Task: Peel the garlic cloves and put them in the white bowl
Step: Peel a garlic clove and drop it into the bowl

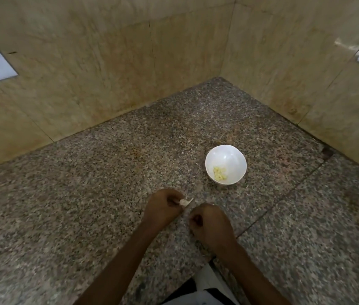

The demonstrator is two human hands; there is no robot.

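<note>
pinching the garlic clove (185, 202) by one end, the left hand (163, 205) sat near the white bowl (229, 155). the right hand (210, 221) was curled, nothing seen inside. the clove looked light, its skin papery.

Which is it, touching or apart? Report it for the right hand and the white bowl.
Apart. The head view shows a stretch of bare speckled counter between the right hand and the white bowl.

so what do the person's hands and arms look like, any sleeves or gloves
The left hand and right hand are bare, no gloves, no ring or watch showing. The left forearm and right forearm are uncovered to the frame edge, no sleeves in view.
</note>
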